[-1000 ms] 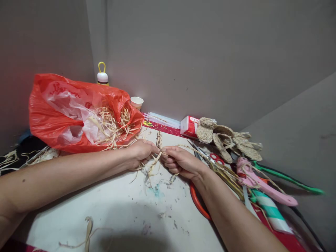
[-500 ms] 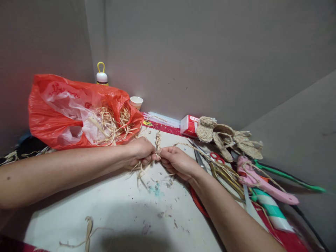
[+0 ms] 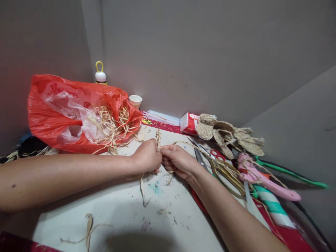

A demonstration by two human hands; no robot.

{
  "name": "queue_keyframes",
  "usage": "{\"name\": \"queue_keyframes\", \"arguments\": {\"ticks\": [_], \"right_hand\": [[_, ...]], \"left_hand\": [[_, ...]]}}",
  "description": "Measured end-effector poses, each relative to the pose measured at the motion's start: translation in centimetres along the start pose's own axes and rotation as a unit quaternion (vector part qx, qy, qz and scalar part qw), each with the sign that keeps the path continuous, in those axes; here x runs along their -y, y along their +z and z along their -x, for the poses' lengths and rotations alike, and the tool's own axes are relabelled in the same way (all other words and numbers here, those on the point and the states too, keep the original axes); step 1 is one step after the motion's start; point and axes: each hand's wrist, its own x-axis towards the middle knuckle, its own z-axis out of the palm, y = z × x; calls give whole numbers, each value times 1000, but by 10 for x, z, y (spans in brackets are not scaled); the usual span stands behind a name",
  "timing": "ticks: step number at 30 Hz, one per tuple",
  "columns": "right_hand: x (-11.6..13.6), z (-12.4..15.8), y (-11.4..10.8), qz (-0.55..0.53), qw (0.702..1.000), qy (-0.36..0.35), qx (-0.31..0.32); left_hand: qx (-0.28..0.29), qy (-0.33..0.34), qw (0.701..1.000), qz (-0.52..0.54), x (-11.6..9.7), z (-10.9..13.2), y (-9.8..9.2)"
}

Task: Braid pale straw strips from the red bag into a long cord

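Note:
My left hand (image 3: 147, 156) and my right hand (image 3: 176, 160) meet knuckle to knuckle over the white table (image 3: 123, 217), both closed on a thin braid of straw (image 3: 158, 136). The braided end sticks up above the fingers. Loose strands (image 3: 143, 187) hang below my left hand onto the table. A strand also trails right from my right hand toward the tools.
An orange plastic bag (image 3: 52, 115) spilling raffia (image 3: 110, 124) lies at the back left, with a bottle (image 3: 100, 74) and paper cup (image 3: 135, 100) behind. Woven straw pieces (image 3: 225, 134), a red box (image 3: 189, 122), scissors (image 3: 210, 157) and pink and green tools (image 3: 265, 180) crowd the right.
Both hands have stayed together on the braid and shifted slightly. My left hand has rolled over the strands, which now hang lower onto the table.

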Motion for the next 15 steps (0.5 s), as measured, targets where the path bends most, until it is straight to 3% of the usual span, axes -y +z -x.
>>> {"name": "queue_keyframes", "arguments": {"ticks": [4,8,10,12,15], "right_hand": [[0,0,-1,-6,1000,-5,4],[0,1,-4,-18,1000,-6,23],[1,1,-5,-20,999,-6,36],[2,0,-6,-18,999,-6,45],[3,0,-7,-8,999,0,54]], "left_hand": [[-14,30,998,-46,-5,6,-7],[28,3,998,-63,-16,8,-32],[-41,70,996,-41,-17,4,-42],[-62,73,995,17,-15,-2,-45],[65,-62,986,144,-10,-8,-36]]}}
